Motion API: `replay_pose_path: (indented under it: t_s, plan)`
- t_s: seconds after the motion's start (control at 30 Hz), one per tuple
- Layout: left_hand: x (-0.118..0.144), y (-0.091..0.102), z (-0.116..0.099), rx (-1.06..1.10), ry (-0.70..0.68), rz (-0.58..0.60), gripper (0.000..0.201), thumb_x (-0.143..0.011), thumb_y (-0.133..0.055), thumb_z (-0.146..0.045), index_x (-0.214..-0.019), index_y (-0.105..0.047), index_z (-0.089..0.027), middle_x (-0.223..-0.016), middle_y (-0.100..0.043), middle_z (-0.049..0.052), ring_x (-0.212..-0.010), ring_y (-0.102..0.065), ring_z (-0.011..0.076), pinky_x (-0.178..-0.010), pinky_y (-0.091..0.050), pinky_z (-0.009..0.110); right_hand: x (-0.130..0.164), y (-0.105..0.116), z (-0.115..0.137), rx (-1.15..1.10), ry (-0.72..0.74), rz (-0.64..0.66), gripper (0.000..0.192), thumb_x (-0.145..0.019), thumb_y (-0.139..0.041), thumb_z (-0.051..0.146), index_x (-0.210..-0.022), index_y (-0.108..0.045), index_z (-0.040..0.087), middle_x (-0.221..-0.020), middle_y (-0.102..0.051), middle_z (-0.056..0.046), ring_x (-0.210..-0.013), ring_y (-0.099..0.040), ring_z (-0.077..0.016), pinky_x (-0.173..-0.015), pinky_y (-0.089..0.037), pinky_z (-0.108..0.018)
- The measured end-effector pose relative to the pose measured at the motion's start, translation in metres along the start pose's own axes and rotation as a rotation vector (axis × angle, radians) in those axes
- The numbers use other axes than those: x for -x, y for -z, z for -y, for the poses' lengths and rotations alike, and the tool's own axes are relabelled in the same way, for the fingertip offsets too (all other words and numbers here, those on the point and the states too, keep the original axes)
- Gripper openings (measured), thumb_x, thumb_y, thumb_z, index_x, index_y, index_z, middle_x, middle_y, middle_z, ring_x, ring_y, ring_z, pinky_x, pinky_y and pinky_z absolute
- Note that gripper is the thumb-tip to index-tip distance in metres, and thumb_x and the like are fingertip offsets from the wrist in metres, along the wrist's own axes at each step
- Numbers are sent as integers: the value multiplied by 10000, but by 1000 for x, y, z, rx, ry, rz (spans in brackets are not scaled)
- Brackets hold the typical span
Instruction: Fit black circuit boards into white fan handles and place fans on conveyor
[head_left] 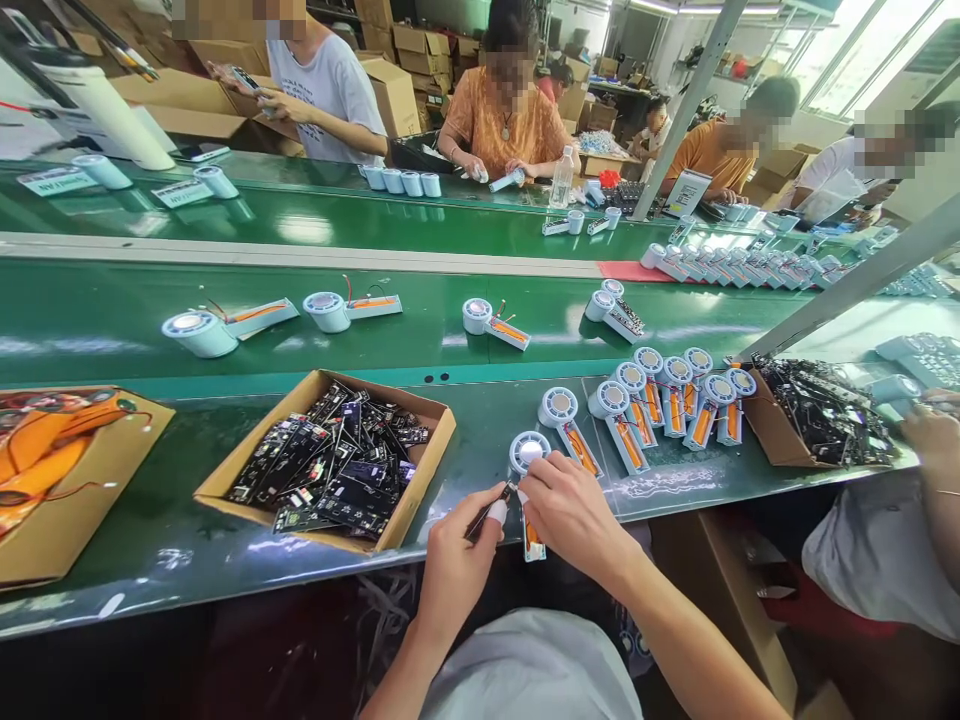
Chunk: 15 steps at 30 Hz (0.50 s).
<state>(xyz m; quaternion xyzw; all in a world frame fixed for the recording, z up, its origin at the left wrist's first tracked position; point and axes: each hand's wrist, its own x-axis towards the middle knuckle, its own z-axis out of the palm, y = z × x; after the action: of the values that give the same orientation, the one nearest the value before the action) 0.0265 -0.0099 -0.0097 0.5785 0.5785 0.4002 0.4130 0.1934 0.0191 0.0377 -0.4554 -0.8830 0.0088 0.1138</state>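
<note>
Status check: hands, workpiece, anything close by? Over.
Left hand: fingers pinching dark board. Right hand: partly covering fan. Nearby: box to the left, more fans to the right.

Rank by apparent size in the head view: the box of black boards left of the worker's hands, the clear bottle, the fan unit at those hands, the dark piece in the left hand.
1. Box of black boards
2. Fan unit
Unranked below these: clear bottle, dark piece; the piece is partly hidden, the bottle farther away.
</note>
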Motion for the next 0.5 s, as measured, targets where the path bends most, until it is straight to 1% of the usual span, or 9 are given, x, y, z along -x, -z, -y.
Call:
replay_pose_path:
  t_s: [0.07, 0.13, 0.27, 0.4, 0.5]
  plan:
    - [-1, 1, -1, 26, 37, 17, 330, -862, -531, -267, -1102, -738, -176, -888, -776, 61, -676, -706, 177, -593, -601, 277, 0, -1, 0, 16, 8, 3, 186, -874, -617, 79, -729, -590, 192, -794, -597, -51, -750, -514, -200, -625, -371, -326]
    - [-2, 2, -2, 17, 26, 22, 328, -855, -534, -263, -1095, -743, -183, -887, -774, 61, -738, -719, 196, -597, -600, 279, 0, -2, 0, 24, 14, 5, 198, -880, -605, 72, -725, -587, 194, -790, -591, -51, -750, -512, -203, -623, -367, -329]
    - [-2, 2, -2, -34, -49, 32, 329, -857, -511, -215, -1088, -744, -199, -984, -776, 72, -882, -732, 225, -724, -619, 330, -1, -3, 1, 41, 3, 25, 211, -890, -580, 65, -726, -591, 196, -777, -587, -52, -753, -515, -204, -621, -367, -332]
    - [-1, 1, -1, -80, -165, 13, 334, -881, -485, -190, -1094, -741, -207, -1085, -770, 81, -976, -724, 230, -882, -593, 373, -2, -2, 1, 18, -25, 52, 194, -876, -592, 80, -721, -603, 198, -782, -597, -47, -746, -514, -195, -627, -378, -321]
    - [-3, 4, -2, -93, -222, 24, 326, -891, -483, -191, -1076, -750, -213, -1069, -776, 80, -966, -725, 226, -892, -585, 358, -1, -3, -3, -89, -41, 36, 153, -887, -597, 91, -775, -632, 190, -820, -611, -42, -761, -525, -189, -657, -402, -310]
